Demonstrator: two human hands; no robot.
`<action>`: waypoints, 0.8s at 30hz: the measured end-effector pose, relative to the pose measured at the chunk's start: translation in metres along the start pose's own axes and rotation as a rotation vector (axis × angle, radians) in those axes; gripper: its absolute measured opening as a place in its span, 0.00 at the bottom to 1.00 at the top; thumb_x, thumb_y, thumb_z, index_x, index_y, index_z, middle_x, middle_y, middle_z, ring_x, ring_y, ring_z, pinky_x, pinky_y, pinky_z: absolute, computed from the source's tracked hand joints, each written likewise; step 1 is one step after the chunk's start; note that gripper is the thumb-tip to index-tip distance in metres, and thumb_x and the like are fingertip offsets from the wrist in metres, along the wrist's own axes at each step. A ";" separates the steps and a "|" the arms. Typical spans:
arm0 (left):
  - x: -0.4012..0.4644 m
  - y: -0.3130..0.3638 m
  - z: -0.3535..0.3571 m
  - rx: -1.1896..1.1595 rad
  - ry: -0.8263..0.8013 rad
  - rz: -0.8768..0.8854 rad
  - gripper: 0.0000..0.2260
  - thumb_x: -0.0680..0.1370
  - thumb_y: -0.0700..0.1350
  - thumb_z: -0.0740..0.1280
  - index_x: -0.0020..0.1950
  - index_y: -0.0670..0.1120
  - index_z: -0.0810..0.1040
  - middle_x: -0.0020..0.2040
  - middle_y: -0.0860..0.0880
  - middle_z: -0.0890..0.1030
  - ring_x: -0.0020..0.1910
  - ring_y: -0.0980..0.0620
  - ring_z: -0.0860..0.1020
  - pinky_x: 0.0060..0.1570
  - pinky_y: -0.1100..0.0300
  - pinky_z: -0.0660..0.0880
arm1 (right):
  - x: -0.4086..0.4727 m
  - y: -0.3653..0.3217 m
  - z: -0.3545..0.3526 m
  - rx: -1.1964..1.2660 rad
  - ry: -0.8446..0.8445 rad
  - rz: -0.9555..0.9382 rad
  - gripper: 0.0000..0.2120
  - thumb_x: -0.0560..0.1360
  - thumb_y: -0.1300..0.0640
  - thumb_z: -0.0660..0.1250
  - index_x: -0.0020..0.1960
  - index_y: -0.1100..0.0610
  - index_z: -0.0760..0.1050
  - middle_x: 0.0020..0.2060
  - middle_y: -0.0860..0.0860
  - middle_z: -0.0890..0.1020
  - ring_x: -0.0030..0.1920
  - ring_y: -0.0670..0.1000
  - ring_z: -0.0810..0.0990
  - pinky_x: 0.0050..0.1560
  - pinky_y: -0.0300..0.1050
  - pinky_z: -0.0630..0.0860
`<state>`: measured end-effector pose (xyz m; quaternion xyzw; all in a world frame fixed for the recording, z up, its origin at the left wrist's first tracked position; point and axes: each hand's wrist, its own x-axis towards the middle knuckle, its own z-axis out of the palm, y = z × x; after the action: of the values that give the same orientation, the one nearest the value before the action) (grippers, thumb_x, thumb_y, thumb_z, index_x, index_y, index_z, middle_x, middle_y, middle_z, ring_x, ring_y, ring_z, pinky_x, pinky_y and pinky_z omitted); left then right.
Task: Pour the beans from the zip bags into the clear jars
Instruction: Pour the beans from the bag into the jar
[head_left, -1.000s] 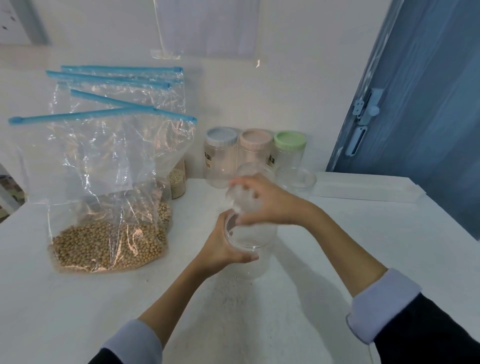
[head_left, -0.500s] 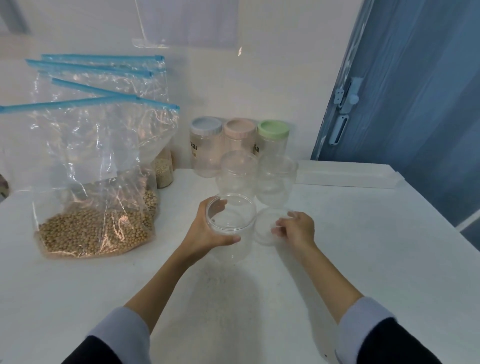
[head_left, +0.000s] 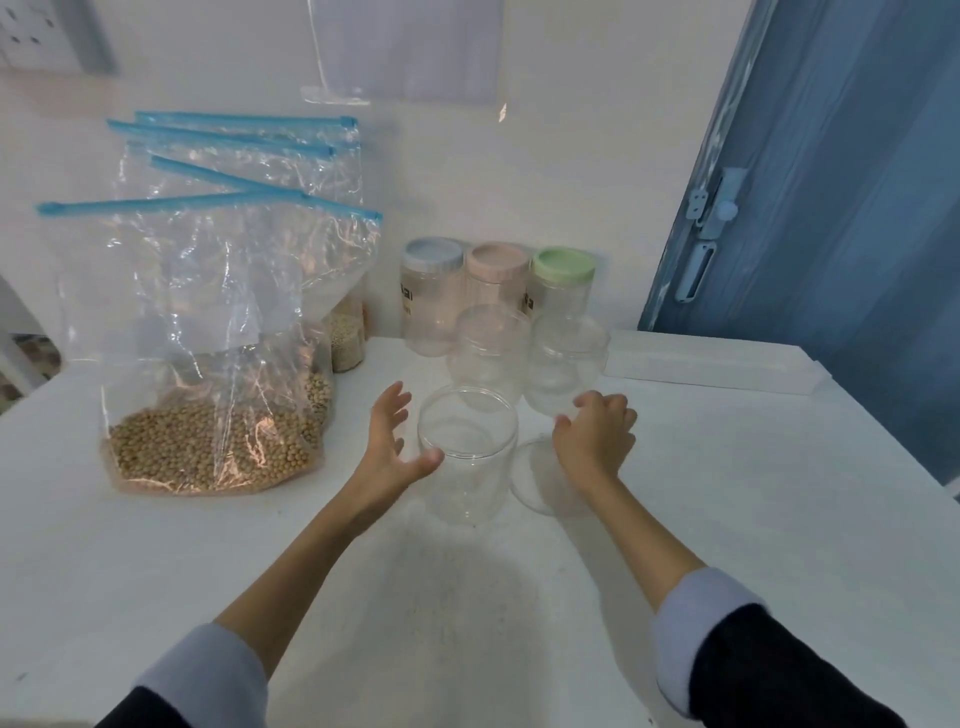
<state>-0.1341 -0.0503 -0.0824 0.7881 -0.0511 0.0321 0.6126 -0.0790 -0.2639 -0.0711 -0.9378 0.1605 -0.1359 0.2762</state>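
An open clear jar (head_left: 467, 467) stands empty on the white table (head_left: 727, 519), near its middle. Its clear lid (head_left: 535, 483) lies flat on the table just to the jar's right. My left hand (head_left: 389, 447) hovers beside the jar's left wall, fingers spread, the thumb close to the glass. My right hand (head_left: 595, 436) hangs above the lid with fingers loosely curled, holding nothing. A clear zip bag of tan beans (head_left: 218, 364) with a blue seal stands at the left. Two more clear jars (head_left: 488, 348) (head_left: 563, 364) stand behind the open one.
Further zip bags (head_left: 270, 150) lean against the wall behind the front bag. Three jars with blue (head_left: 434, 296), pink (head_left: 496, 280) and green (head_left: 561, 283) lids line the wall. A flat white box (head_left: 706, 364) lies at the back right. A blue door (head_left: 831, 208) stands at right.
My right hand lifted the lid off the jar, set it down on the table to the right and let go. My left hand released the jar and opened beside it.
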 end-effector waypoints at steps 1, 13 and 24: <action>-0.002 0.005 -0.009 -0.019 0.053 0.012 0.48 0.58 0.76 0.67 0.71 0.55 0.56 0.68 0.54 0.66 0.65 0.54 0.69 0.64 0.56 0.67 | 0.005 -0.016 -0.008 0.074 0.057 -0.050 0.12 0.77 0.59 0.64 0.60 0.58 0.74 0.60 0.56 0.71 0.62 0.57 0.68 0.57 0.48 0.67; 0.066 0.080 -0.198 0.539 0.639 0.318 0.06 0.78 0.37 0.64 0.51 0.41 0.79 0.46 0.48 0.79 0.44 0.54 0.75 0.43 0.73 0.69 | -0.007 -0.266 0.016 0.416 -0.109 -0.717 0.06 0.75 0.67 0.62 0.48 0.62 0.77 0.53 0.57 0.76 0.56 0.56 0.73 0.56 0.46 0.70; 0.113 0.047 -0.355 0.423 0.738 -0.131 0.17 0.79 0.41 0.62 0.66 0.36 0.68 0.60 0.38 0.73 0.57 0.41 0.75 0.60 0.51 0.73 | -0.044 -0.414 0.079 0.292 -0.215 -0.960 0.10 0.78 0.63 0.62 0.59 0.61 0.75 0.59 0.55 0.76 0.60 0.53 0.73 0.59 0.41 0.67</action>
<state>-0.0234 0.2778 0.0631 0.8337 0.2291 0.2826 0.4155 0.0019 0.1193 0.0898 -0.8661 -0.3383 -0.1712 0.3258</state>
